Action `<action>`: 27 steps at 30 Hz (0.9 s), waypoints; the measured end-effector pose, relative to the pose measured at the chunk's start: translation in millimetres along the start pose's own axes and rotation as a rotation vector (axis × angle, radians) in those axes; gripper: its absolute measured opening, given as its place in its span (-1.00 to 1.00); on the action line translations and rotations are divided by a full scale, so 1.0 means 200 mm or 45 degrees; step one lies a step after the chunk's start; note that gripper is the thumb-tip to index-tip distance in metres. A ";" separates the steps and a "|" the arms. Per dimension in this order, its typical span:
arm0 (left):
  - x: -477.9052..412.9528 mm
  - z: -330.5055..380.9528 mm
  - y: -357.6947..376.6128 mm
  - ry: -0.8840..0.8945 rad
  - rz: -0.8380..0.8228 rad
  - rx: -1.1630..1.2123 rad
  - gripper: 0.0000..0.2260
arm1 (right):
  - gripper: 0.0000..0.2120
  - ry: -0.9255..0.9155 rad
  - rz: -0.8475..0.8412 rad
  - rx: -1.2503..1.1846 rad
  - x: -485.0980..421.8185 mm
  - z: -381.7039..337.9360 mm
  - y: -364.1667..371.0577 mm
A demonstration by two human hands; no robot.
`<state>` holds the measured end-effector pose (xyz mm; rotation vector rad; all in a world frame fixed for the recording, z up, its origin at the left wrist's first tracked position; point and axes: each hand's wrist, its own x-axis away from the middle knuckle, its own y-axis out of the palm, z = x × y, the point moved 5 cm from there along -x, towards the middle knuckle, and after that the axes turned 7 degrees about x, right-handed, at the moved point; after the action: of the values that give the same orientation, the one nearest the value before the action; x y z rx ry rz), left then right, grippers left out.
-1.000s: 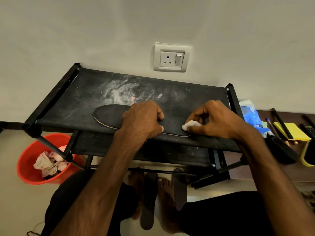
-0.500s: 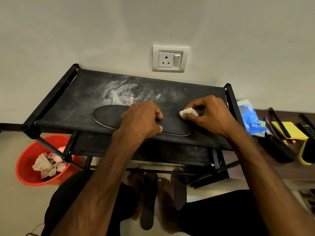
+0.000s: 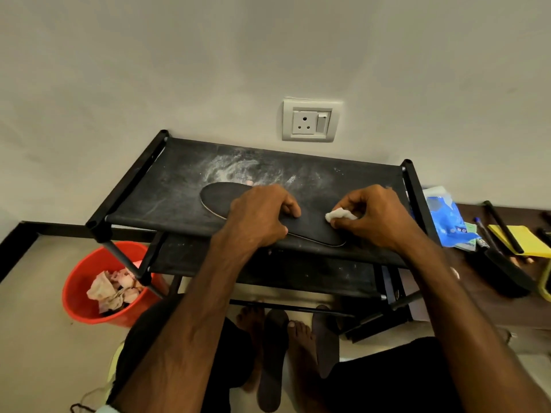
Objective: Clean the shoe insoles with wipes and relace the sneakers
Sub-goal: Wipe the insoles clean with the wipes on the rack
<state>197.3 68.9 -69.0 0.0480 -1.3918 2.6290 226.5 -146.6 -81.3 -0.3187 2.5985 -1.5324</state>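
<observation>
A black insole lies flat on the top shelf of a black fabric rack. My left hand presses down on its middle with curled fingers, the thumb hooked over the near edge. My right hand pinches a small crumpled white wipe and holds it against the insole's right end. Two more dark insoles lie on the floor beside bare feet, under the rack.
An orange bucket with used wipes stands on the floor at the left. A blue wipes packet, pens, a yellow pad and dark items lie on a brown surface at the right. A wall socket sits above the rack.
My right hand slid the wipe from the insole's near edge to its far edge, then back toward the middle of the right end. My left hand stayed in place.
</observation>
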 end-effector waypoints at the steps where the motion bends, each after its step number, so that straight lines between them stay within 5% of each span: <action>1: 0.00 0.00 0.01 0.001 0.053 -0.019 -0.65 | -0.88 0.035 0.033 -0.006 0.02 0.01 0.00; 6: 0.01 -0.01 0.03 -0.132 0.328 -0.028 -0.49 | -0.82 0.197 0.266 -0.079 0.14 0.08 0.00; 15: 0.06 -0.05 0.04 -0.483 0.416 -0.065 -0.11 | -0.87 0.216 0.379 -0.133 0.19 0.01 0.07; 27: -0.01 -0.07 0.12 -0.347 0.448 0.285 -0.39 | -0.83 0.277 0.439 -0.353 0.21 -0.02 0.04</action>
<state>195.6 66.1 -96.2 0.2160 -1.2703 3.1650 184.4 -149.9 -85.1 0.2811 2.8405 -1.1512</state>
